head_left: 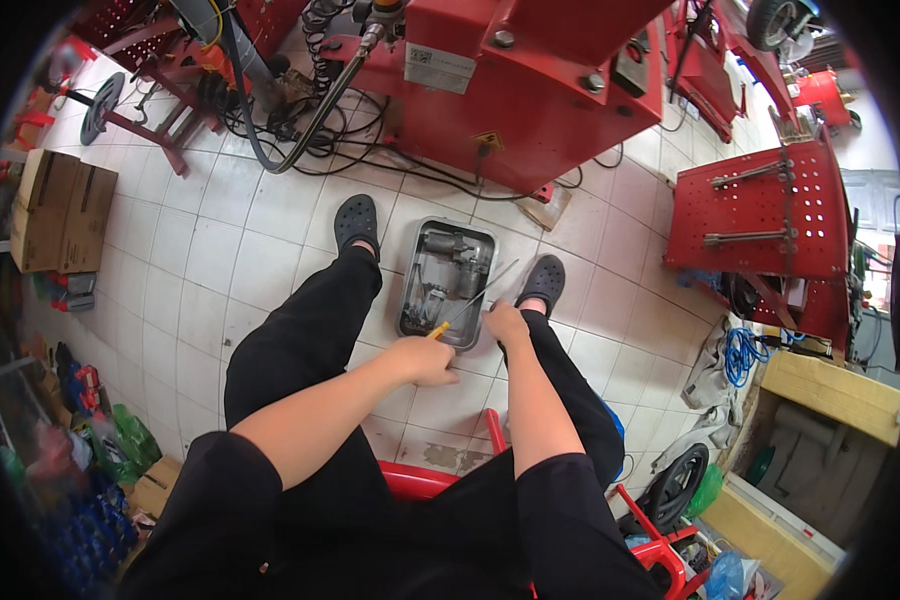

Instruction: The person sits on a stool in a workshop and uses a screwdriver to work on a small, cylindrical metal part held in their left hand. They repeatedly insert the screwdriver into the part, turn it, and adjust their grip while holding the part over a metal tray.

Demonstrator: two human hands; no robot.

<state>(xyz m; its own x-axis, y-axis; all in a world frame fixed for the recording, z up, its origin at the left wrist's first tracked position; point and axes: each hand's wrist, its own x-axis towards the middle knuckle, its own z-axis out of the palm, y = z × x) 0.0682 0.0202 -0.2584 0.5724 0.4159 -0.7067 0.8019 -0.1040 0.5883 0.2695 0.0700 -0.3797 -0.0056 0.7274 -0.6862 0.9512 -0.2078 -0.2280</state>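
Note:
My left hand (427,361) is closed around a long thin screwdriver with a yellow handle (438,330). Its metal shaft (485,290) slants up and to the right, across the right rim of a grey tray (407,290). Inside the tray lie dark and silvery metal parts, among them a cylindrical part (448,243) at the far end and a smaller silvery part (434,300) nearer me. Just right of the tray, beside my right knee, my right hand (507,323) has its fingers curled in. Whatever it may hold is hidden.
A large red machine (530,110) with cables (370,155) stands ahead. My shoes (357,220) flank the tray on a tiled floor. Cardboard boxes (62,212) are at left; a red perforated stand (740,210) and a wheel (678,485) are at right. Below me is a red stool (415,480).

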